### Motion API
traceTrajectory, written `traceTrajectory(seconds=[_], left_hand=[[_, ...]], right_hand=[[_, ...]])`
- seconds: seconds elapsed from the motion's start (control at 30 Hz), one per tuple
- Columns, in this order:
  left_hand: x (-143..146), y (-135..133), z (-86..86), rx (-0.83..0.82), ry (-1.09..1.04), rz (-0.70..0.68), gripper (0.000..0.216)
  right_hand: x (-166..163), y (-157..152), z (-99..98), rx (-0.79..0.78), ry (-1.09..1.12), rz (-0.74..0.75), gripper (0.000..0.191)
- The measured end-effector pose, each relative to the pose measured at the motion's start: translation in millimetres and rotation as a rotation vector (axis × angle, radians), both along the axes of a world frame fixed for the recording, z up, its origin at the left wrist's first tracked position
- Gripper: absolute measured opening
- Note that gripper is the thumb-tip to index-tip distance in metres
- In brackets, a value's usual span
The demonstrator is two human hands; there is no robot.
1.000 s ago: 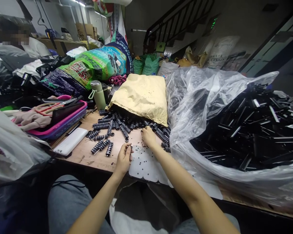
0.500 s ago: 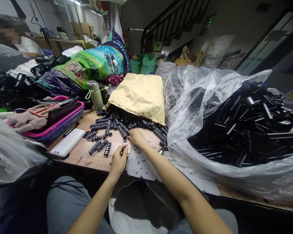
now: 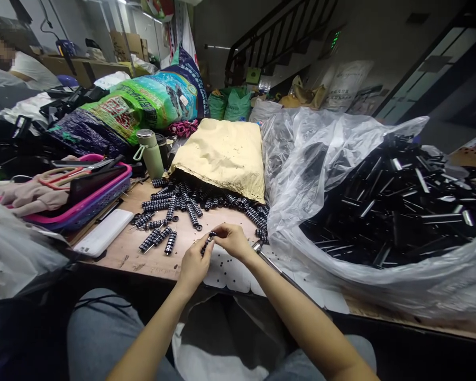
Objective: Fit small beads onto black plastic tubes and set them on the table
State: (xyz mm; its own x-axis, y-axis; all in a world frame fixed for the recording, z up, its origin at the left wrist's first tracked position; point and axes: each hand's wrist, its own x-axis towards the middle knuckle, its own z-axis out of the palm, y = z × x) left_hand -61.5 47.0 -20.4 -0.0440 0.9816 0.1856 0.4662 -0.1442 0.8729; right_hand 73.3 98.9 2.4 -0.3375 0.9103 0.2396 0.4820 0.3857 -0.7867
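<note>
Near the table's front edge, my left hand (image 3: 195, 260) is closed around a short stick of black ringed pieces (image 3: 206, 246), tilted up to the right. At its upper end my right hand (image 3: 233, 241) pinches with thumb and forefinger, around a small black piece (image 3: 212, 234) partly hidden by the fingertips. Behind and left of my hands, several black-and-silver ringed sticks (image 3: 155, 238) lie on the wooden tabletop (image 3: 127, 259), some with thin metal pins poking out. More of these sticks spill from beneath a pale yellow sack (image 3: 222, 153).
A large clear plastic bag (image 3: 301, 159) of black parts stands right. Leftward are a white phone-like slab (image 3: 103, 233), a pink basket (image 3: 91, 201) with scissors, and a green flask (image 3: 151, 156). A metal rod (image 3: 273, 264) lies beside my right forearm. Another person sits far left.
My right hand has come from the pile of ringed sticks back toward me and now meets my left hand at the stick's upper end. The whole view has shifted slightly.
</note>
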Motion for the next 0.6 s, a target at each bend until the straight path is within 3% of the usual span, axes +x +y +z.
traceTrajectory(seconds=[0.2,0.33,0.4,0.5,0.6], left_hand=[[26,-6,2.3,0.054,-0.018,-0.078,0.037],[53,-11,-4.1,0.056,-0.188,-0.07,0.038],[63,-15,-8.8,0.013,-0.255,-0.122,0.035],[70,-18,-13.4,-0.042,-0.278,-0.186,0.033],[72,-18,-11.9,-0.084,-0.372,-0.157,0.035]], right_hand=[[25,-30,8.4,0.156,-0.067,-0.038,0.026],[59,-55,29.5,0.301,-0.236,0.031,0.036],[91,-54,42.5,0.282,-0.345,-0.122,0.035],[152,-30,54.5,0.086,-0.603,-0.702,0.031],[197,4,51.5,-0.037,-0.663,-0.825,0.021]])
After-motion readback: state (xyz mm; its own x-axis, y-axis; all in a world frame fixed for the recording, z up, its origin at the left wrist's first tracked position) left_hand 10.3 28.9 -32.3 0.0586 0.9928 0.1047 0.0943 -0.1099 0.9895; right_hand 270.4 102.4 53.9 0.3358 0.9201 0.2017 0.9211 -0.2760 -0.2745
